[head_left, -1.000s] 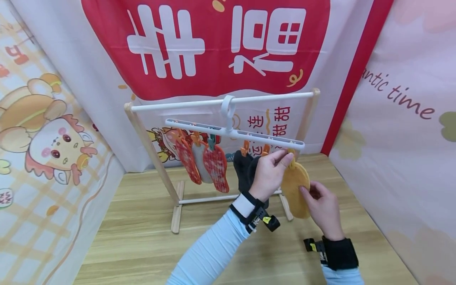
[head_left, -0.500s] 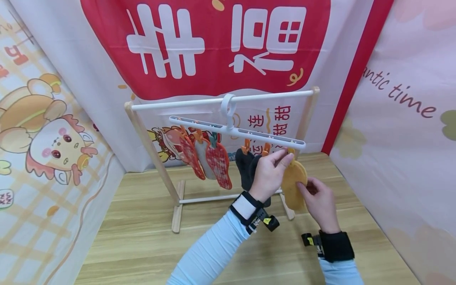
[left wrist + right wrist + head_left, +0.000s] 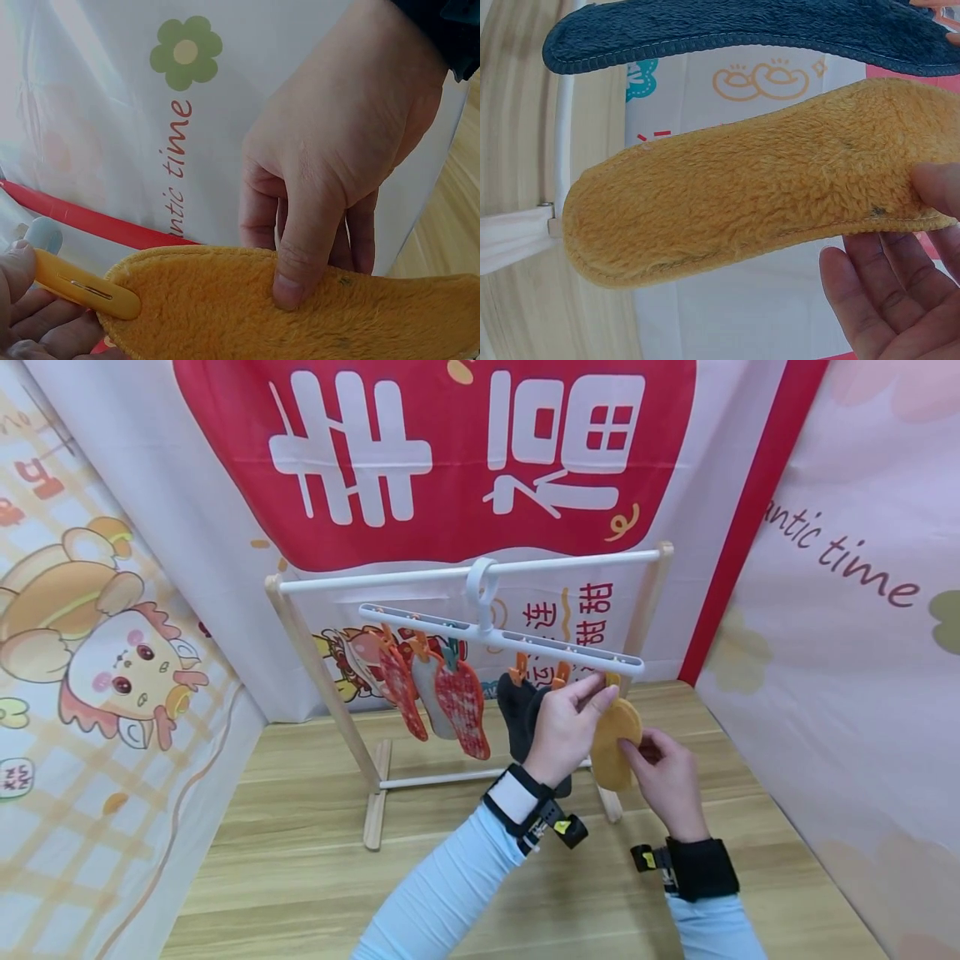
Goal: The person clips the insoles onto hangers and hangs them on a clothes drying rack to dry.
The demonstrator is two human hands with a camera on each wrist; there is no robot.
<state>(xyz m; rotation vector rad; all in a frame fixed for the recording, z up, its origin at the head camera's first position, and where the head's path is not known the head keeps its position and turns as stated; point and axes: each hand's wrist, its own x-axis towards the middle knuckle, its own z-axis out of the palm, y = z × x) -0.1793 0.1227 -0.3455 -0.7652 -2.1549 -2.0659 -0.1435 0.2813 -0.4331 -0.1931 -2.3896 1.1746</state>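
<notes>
My left hand (image 3: 566,727) is at the right end of the white hanger (image 3: 484,634), pinching a yellow clip (image 3: 94,292). That clip bites on one rounded end of a fuzzy yellow insole (image 3: 742,187). With thumb and fingers, my right hand (image 3: 669,781) pinches the same insole by its edge, partway down. Dark insoles (image 3: 514,717) hang just left of it from orange clips, partly behind my left hand. Farther left, red patterned insoles (image 3: 461,706) and a grey one (image 3: 432,693) dangle from orange and green clips.
The hanger hooks over the white top bar (image 3: 375,580) of a rack with wooden legs (image 3: 318,681). Beneath lies a wood-grain tabletop (image 3: 300,893). Printed cloth walls stand behind and at both sides, the right one (image 3: 840,677) near my right hand.
My right hand has moved left and slightly up with the yellow insole. The hanger has turned a little, its left end and the red and grey insoles shifting right. My left hand stays on the clip.
</notes>
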